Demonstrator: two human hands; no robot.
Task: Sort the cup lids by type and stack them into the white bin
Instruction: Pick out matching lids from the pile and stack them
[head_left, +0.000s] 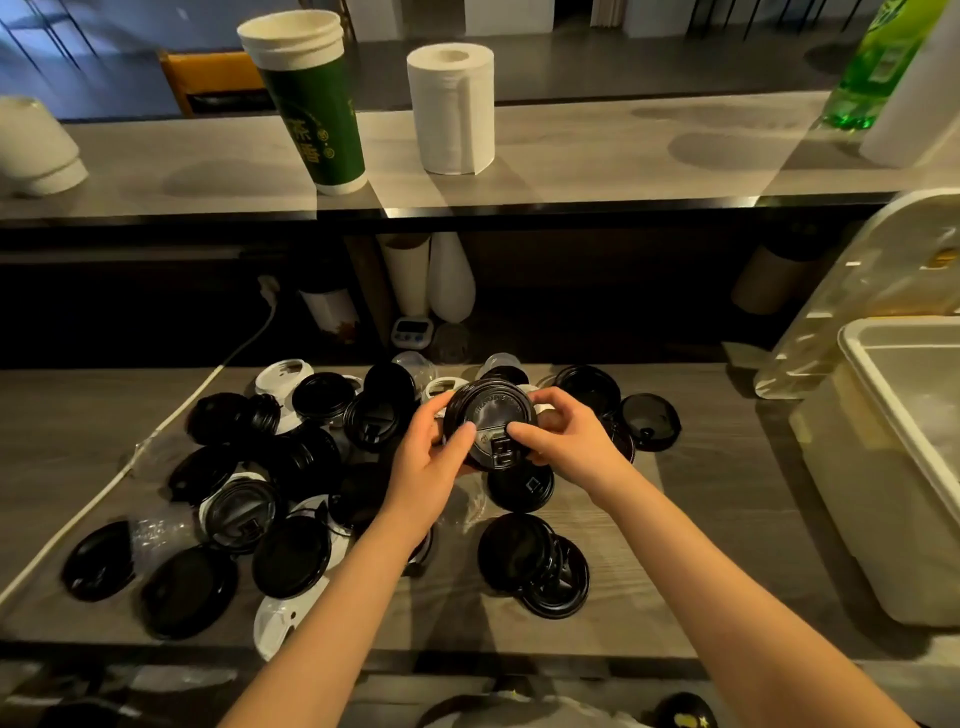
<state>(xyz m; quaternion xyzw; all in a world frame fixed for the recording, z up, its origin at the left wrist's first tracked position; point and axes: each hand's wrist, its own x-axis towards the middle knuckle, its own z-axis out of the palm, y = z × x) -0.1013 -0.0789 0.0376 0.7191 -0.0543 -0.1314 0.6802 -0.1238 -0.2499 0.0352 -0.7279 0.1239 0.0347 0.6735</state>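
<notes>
Both hands hold one black cup lid (488, 415) above the pile, tilted toward me. My left hand (431, 452) grips its left edge with the thumb on top. My right hand (561, 436) grips the right edge, thumb beside the sip flap. Several black lids (291, 556) lie scattered on the wooden counter, with a small stack (535, 561) in front of my right arm. White lids (283, 374) (275, 623) and clear lids (415, 366) are mixed in. The white bin (883, 467) stands at the right edge of the counter.
A raised shelf behind carries a green paper cup (311, 104), a paper towel roll (452, 109), a white cup (36, 145) and a green bottle (878, 67). A white cable (156, 431) runs across the counter's left side. A clear plastic container (857, 291) sits behind the bin.
</notes>
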